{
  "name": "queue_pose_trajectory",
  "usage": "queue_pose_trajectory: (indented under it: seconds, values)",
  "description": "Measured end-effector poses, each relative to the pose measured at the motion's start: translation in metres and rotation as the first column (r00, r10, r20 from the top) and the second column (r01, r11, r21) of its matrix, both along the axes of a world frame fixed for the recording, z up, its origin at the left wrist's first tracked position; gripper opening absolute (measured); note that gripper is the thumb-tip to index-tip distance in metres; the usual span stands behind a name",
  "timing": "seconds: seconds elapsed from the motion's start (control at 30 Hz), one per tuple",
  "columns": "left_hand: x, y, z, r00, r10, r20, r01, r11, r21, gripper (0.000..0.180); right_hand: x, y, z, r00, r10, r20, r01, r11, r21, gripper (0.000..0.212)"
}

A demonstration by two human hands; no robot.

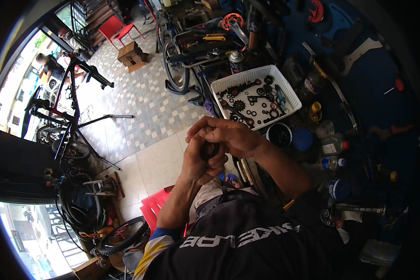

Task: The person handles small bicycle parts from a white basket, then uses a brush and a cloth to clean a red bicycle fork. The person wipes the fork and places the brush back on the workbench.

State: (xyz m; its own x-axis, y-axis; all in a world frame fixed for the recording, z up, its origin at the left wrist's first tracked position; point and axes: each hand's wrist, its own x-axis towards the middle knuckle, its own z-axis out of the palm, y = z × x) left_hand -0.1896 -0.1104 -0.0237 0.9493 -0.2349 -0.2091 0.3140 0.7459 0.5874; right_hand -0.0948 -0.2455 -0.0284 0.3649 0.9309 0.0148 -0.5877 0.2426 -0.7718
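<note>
Both hands meet in front of my chest. My left hand is curled around a small dark round part, mostly covered by the fingers, so its exact kind does not show. From the right, my right hand reaches over the top, its thumb and fingers bent against the left fingertips. What the right fingers pinch, if anything, is hidden. Just beyond the hands, a white plastic basket holds loose bicycle parts, among them a dark cog, crank arms and several small rings.
A dark tub, bottles and jars crowd the bench on my right. A bicycle frame hangs on a repair stand at the left. Tyres lie lower left, near a red chair. Another person sits outside.
</note>
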Motion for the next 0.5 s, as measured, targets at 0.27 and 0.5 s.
queue_pose_trajectory:
  seconds: [0.27,0.5]
  values:
    - [0.002,-0.004,0.002,0.995,0.069,-0.077,-0.067,0.997,0.027,0.037,-0.016,0.011,-0.015,0.976,-0.093,-0.196,0.094,0.996,-0.005,0.033]
    - [0.002,-0.003,-0.001,0.990,0.090,-0.107,-0.085,0.995,0.043,0.040,-0.017,0.008,-0.008,0.984,-0.141,-0.108,0.137,0.989,-0.047,0.035]
